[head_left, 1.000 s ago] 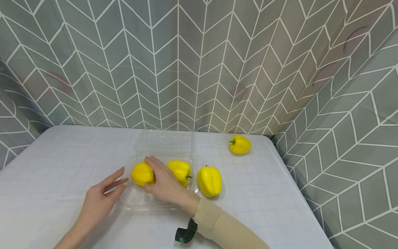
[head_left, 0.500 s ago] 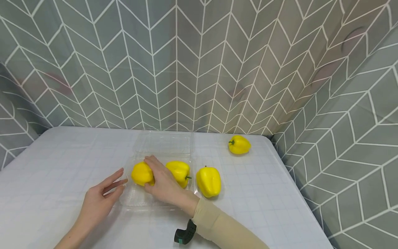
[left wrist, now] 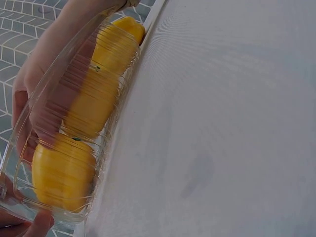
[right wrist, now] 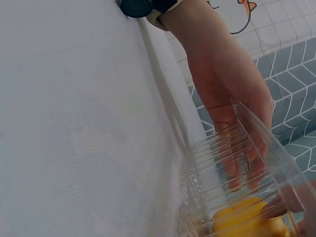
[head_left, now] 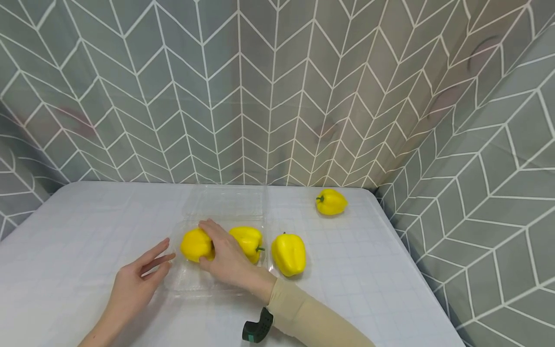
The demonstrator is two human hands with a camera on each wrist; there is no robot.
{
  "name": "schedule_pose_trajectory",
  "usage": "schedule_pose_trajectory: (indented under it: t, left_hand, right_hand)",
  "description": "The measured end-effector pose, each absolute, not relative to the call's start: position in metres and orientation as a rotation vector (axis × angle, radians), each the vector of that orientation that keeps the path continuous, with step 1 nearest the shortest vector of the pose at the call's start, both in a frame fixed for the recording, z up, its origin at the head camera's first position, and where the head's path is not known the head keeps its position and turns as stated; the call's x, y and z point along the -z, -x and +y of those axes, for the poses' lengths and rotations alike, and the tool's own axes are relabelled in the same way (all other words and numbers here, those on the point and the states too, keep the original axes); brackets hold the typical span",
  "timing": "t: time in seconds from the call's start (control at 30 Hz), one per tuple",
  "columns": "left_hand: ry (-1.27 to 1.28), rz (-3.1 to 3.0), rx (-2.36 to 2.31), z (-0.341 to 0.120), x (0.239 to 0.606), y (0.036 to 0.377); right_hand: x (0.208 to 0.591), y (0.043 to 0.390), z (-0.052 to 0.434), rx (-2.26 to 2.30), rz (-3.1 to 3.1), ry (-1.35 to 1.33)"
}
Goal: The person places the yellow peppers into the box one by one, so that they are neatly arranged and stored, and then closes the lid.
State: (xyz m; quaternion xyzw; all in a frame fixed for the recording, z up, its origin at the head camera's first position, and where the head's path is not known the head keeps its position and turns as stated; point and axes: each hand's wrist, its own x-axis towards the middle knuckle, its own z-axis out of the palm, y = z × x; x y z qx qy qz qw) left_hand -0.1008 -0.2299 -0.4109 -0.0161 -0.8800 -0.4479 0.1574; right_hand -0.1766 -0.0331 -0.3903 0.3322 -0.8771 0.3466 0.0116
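A clear plastic clamshell container lies unfolded on the table, two yellow bell peppers inside. My right hand grips the left bell pepper, fingers over its far side and thumb at its near side. The other bell pepper lies just right of that hand, its green stem pointing right. At the container's left edge is my left hand, fingers fairly straight; whether they touch the plastic is hard to tell. Through the ribbed wall in the left wrist view, the nearest bell pepper shows beside the right hand.
Outside the container, a third bell pepper stands close to its right side. Another bell pepper lies near the table's far right corner. The clear lid extends toward the back edge. A patterned grey curtain surrounds the white-covered table.
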Motion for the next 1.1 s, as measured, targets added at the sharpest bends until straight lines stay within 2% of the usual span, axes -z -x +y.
schedule_pose_trajectory:
  t: [0.73,1.1]
  left_hand:
    - [-0.071,-2.583,1.359,-0.232,0.407,0.098]
    - [-0.035,-2.58,1.34,-0.23,0.408,0.101]
  right_hand:
    - [0.372,0.179,-0.026,-1.291,-2.666,-1.021]
    - [0.358,0.179,-0.007,-1.421,-2.669,-0.965]
